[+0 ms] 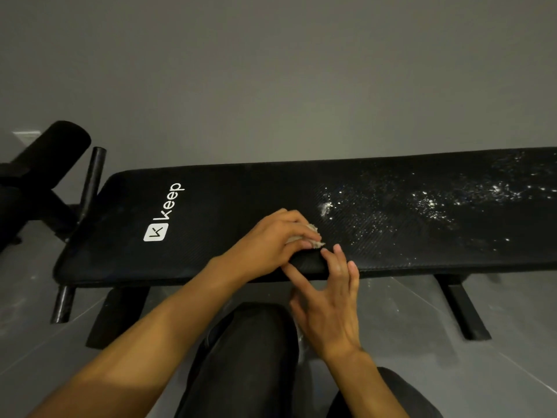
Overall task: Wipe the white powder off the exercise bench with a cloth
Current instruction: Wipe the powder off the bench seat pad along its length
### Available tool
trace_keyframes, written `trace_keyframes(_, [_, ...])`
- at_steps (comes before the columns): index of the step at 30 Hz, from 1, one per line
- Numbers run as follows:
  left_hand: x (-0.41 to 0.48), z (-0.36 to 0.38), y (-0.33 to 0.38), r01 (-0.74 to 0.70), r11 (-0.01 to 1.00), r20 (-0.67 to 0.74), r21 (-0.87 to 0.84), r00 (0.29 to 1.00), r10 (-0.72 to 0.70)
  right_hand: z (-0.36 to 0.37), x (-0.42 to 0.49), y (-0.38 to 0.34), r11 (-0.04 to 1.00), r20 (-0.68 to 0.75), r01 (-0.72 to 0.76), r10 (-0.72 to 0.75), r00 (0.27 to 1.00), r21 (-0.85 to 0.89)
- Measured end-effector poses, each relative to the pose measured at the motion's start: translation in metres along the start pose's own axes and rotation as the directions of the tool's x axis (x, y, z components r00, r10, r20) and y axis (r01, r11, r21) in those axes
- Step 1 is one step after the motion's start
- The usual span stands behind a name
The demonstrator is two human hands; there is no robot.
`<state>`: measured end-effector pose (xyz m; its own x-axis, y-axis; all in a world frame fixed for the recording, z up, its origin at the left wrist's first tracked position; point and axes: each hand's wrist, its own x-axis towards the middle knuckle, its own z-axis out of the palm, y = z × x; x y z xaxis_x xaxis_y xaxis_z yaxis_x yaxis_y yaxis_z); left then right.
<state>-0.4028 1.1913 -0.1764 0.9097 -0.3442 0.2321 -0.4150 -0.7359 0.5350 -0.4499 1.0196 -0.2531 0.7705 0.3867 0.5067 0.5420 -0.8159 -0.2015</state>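
A black padded exercise bench (229, 206) with a white "keep" logo runs left to right in front of me. White powder (428, 203) is scattered over its right half, with a small heap near the middle. My left hand (271, 241) presses a small beige cloth (313, 235) onto the pad near the front edge; most of the cloth is hidden under the fingers. My right hand (328, 300) hovers at the front edge just right of the cloth, fingers spread, fingertips touching the pad's rim and holding nothing.
A black foam roller and bars (60, 158) stand at the bench's left end. Black bench feet (464, 309) rest on the grey tiled floor (422, 357). My knee in dark trousers (250, 351) is below the hands. A grey wall is behind.
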Motion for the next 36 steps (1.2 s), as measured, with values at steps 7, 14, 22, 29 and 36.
trace_keyframes(7, [-0.011,0.001,0.004,-0.095,0.995,0.049,0.013,0.994,0.094,0.005,-0.002,0.003,0.998,0.023,0.02,-0.019,1.0,-0.063])
trace_keyframes(14, [0.071,0.002,-0.017,0.231,0.97,-0.189,0.07,0.958,-0.214,0.008,-0.001,0.004,0.997,-0.006,-0.004,0.004,1.0,-0.073])
trace_keyframes(22, [0.066,0.003,-0.014,0.058,0.993,-0.132,0.104,0.99,-0.044,0.01,0.001,0.007,0.998,-0.032,0.027,-0.029,0.999,-0.058])
trace_keyframes(29, [0.093,-0.001,-0.023,0.168,0.986,-0.118,0.007,0.979,-0.166,0.011,0.0,0.007,0.998,-0.031,0.029,-0.03,0.999,-0.049])
trace_keyframes(36, [0.086,0.001,-0.034,0.082,0.993,-0.222,0.086,0.973,-0.061,0.01,0.001,0.009,0.999,-0.012,0.035,-0.035,0.999,-0.042])
